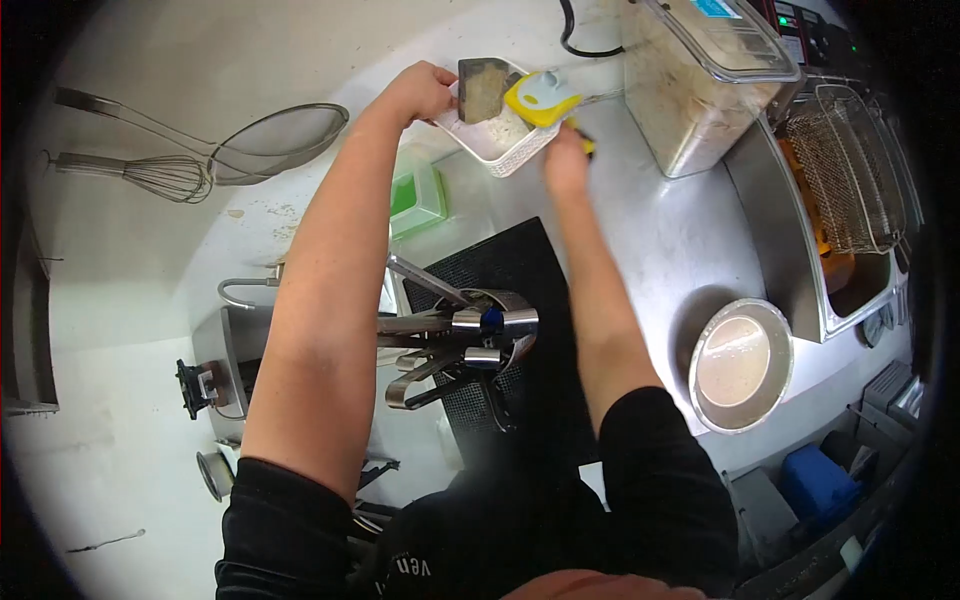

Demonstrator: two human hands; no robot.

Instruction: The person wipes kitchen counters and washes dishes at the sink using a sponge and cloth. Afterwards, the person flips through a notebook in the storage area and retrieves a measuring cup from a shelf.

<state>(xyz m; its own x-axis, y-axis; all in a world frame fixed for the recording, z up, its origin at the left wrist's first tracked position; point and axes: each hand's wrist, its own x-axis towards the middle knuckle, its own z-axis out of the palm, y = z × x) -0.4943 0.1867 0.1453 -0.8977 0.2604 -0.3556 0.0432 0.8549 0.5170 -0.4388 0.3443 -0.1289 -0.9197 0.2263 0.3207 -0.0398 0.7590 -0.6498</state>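
My left hand (425, 92) grips the left rim of a white basket (505, 160) at the top middle, its fingers partly hidden behind the edge. Inside the basket lie a dark-edged block with a tan face (484, 92) and a yellow and grey brush-like tool (543, 97). My right hand (567, 160) is at the basket's lower right side, blurred, beside a small yellow and black item (584, 140). Its fingers are mostly hidden, so what it holds is unclear. A green container (420, 198) stands below the basket on the left.
A metal holder with utensils (515, 320) stands on a black mat (560, 330). To the right are a metal bowl of pale batter (735, 360), a large clear bin (680, 100) and a fryer with a wire basket (845, 165). A strainer (280, 145) and whisk (165, 175) hang left.
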